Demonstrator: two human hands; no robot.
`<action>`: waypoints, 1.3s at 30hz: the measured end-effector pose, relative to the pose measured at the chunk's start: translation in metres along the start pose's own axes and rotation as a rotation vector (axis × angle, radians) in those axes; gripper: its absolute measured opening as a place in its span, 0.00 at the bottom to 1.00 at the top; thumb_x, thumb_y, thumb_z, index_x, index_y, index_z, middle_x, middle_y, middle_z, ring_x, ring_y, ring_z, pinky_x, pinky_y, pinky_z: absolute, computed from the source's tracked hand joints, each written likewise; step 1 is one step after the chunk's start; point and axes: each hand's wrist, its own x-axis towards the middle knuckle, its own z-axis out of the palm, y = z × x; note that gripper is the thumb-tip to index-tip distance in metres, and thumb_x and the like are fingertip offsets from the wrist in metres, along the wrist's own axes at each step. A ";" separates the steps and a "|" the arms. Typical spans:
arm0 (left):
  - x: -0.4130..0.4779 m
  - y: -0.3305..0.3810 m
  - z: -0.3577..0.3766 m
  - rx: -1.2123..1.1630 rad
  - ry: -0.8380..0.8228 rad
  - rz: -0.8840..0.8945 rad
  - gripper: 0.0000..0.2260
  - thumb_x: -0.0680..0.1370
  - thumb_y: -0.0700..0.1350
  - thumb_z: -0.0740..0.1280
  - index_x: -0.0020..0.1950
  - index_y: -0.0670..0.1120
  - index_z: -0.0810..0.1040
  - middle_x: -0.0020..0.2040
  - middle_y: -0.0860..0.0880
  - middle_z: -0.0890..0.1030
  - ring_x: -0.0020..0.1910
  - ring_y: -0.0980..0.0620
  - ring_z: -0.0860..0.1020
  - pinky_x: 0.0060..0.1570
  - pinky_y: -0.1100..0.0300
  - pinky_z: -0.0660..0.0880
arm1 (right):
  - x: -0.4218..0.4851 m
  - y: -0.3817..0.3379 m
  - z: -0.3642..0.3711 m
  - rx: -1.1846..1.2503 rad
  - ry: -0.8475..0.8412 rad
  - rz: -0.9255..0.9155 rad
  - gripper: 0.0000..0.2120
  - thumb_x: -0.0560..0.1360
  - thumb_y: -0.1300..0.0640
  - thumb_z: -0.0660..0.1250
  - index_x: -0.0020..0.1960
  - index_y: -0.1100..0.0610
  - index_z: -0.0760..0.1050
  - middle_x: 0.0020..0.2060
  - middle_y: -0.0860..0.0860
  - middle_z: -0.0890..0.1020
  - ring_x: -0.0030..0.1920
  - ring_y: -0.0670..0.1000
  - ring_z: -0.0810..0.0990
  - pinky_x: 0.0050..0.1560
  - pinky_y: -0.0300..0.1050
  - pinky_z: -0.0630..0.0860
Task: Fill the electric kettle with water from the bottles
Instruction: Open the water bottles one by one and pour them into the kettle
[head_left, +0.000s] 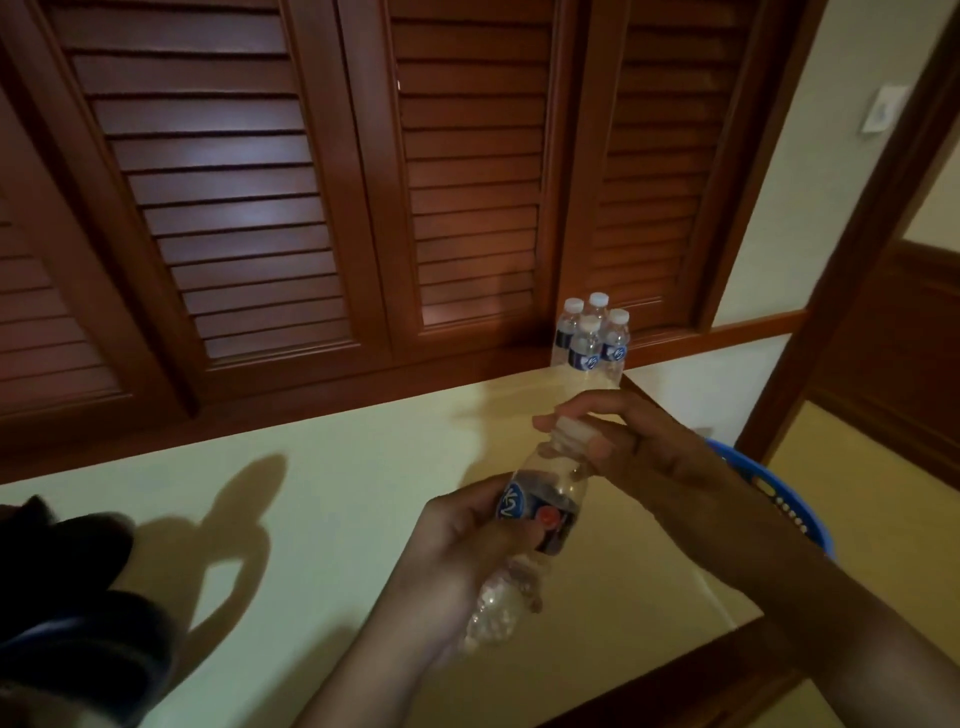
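Observation:
My left hand (462, 540) grips a clear water bottle (540, 501) with a blue label around its middle, tilted with the neck pointing up and away. My right hand (613, 431) pinches the bottle's white cap (571, 430) from above. Several more capped bottles (592, 343) of the same kind stand together at the back right corner of the pale counter (322, 499). A dark rounded object (67, 603) at the left edge, throwing a handle-shaped shadow on the counter, may be the kettle; only part of it shows and I cannot tell for sure.
Brown louvred shutters (249, 208) rise directly behind the counter. A blue plastic basket (784, 499) sits below the counter's right end, partly hidden by my right arm. A wooden edge (675, 675) borders the counter's near side.

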 end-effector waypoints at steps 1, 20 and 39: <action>0.004 0.001 0.001 -0.055 -0.042 -0.038 0.13 0.70 0.42 0.72 0.52 0.38 0.86 0.40 0.38 0.81 0.31 0.43 0.76 0.31 0.54 0.76 | 0.001 0.003 -0.010 0.018 -0.032 0.011 0.13 0.81 0.59 0.62 0.65 0.58 0.73 0.62 0.47 0.83 0.62 0.47 0.82 0.56 0.39 0.79; 0.090 0.018 0.038 0.466 -0.104 0.228 0.03 0.76 0.42 0.74 0.48 0.44 0.85 0.39 0.47 0.85 0.35 0.50 0.82 0.36 0.50 0.81 | 0.049 0.008 -0.090 -0.741 0.095 -0.112 0.25 0.83 0.43 0.57 0.31 0.54 0.72 0.23 0.50 0.73 0.25 0.45 0.72 0.30 0.34 0.64; 0.121 -0.048 0.053 0.799 0.088 0.096 0.17 0.74 0.56 0.77 0.60 0.65 0.79 0.53 0.60 0.82 0.50 0.65 0.78 0.48 0.67 0.74 | 0.043 0.057 -0.115 -0.470 0.325 0.066 0.23 0.77 0.33 0.55 0.52 0.48 0.80 0.39 0.46 0.83 0.40 0.44 0.81 0.38 0.35 0.76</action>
